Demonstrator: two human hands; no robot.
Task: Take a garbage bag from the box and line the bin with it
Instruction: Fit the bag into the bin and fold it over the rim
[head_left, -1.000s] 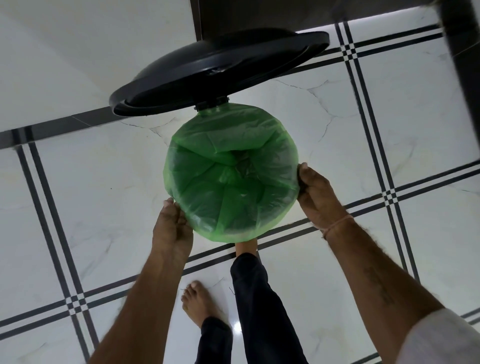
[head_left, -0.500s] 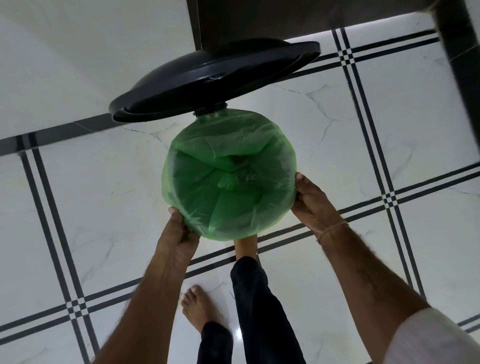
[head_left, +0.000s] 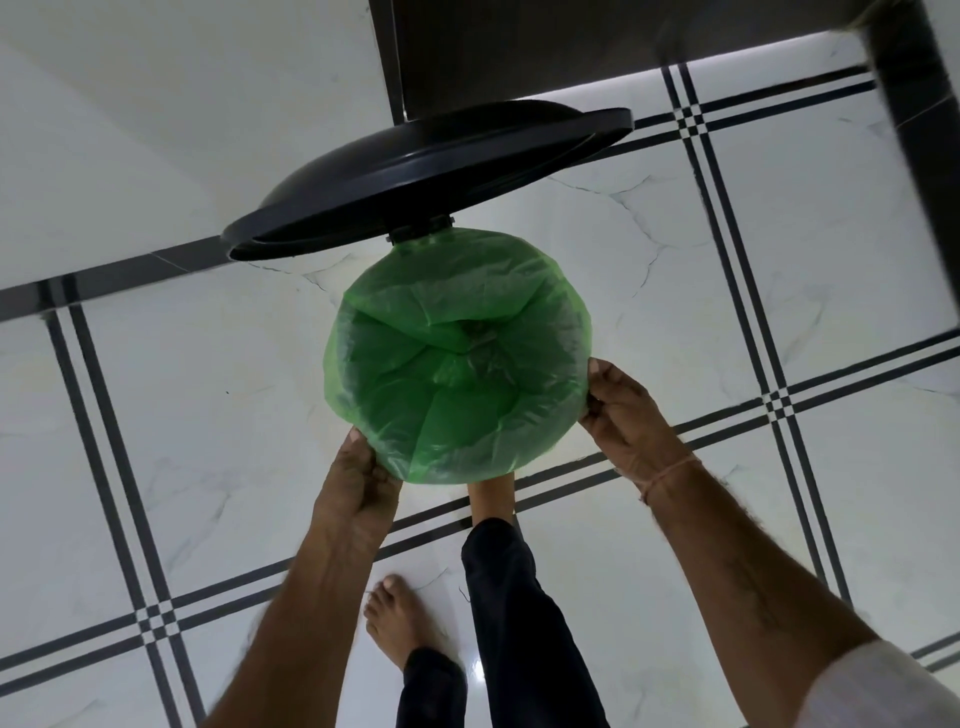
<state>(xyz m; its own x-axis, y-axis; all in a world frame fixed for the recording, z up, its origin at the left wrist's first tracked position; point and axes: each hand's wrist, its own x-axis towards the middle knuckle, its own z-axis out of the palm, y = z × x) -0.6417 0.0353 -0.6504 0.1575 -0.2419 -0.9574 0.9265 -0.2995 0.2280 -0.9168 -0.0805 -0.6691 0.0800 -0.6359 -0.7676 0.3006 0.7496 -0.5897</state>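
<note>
I look straight down on a round bin whose mouth is covered by a green garbage bag (head_left: 457, 364); the plastic is folded over the rim and sags inside. The bin's black lid (head_left: 415, 182) stands raised behind it on its hinge. My left hand (head_left: 358, 483) grips the bag's edge at the near left of the rim. My right hand (head_left: 623, 415) pinches the bag's edge at the right side of the rim. The bin's body is hidden under the bag. The box is not in view.
White marble floor tiles with dark double lines (head_left: 727, 426) surround the bin. A dark cabinet or door (head_left: 519, 47) and a dark post (head_left: 919, 104) stand at the back. One bare foot (head_left: 400, 618) is on the floor; the other (head_left: 491, 493) reaches under the bin's front.
Both hands have slid lower along the bag's edge and the right hand now pinches it. The view has shifted slightly, so the bin sits lower in frame.
</note>
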